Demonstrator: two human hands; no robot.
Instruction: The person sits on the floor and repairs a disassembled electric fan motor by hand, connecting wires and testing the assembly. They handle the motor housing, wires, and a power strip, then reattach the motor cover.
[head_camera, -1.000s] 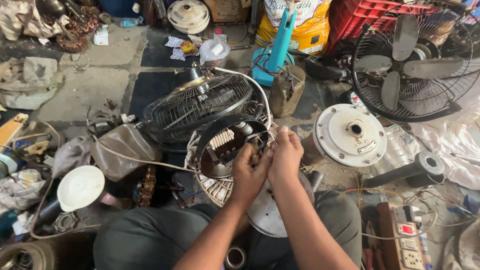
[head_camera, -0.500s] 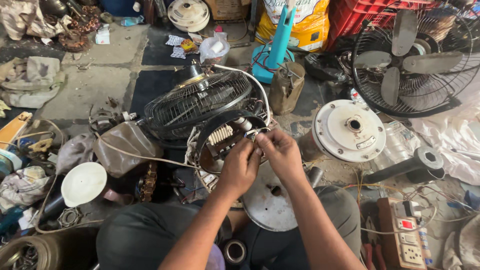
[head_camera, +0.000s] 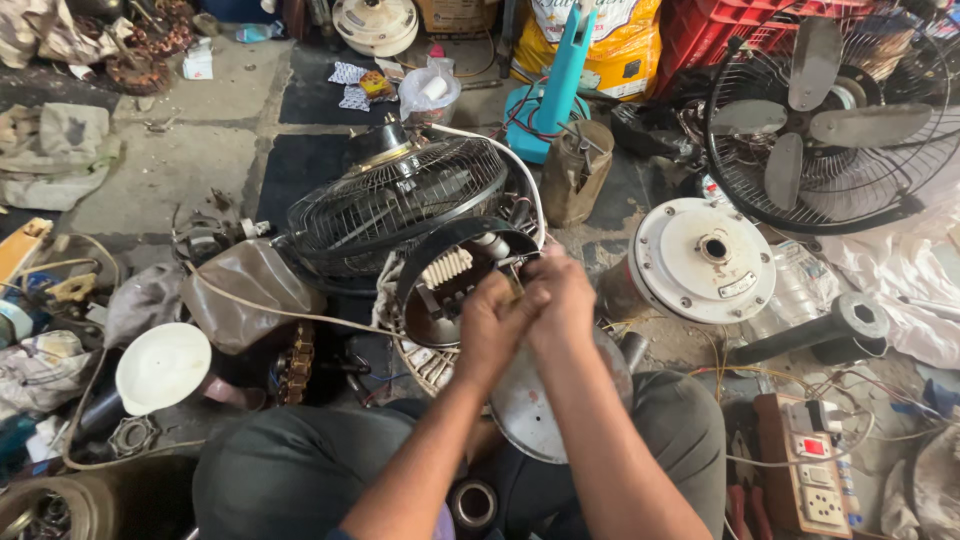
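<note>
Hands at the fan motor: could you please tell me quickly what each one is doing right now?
Left hand: curled at the fan motor housing; grip cannot be told.
Right hand: curled beside it; grip cannot be told.

Left hand (head_camera: 492, 325) and right hand (head_camera: 560, 292) pressed together, both curled over the rim of a black fan motor housing (head_camera: 445, 285) with a white coil inside. Black wire fan guard (head_camera: 395, 205) lies just behind it on the floor (head_camera: 170, 160). White round motor cover (head_camera: 700, 262) sits to the right; caged fan (head_camera: 830, 110) beyond it.
</note>
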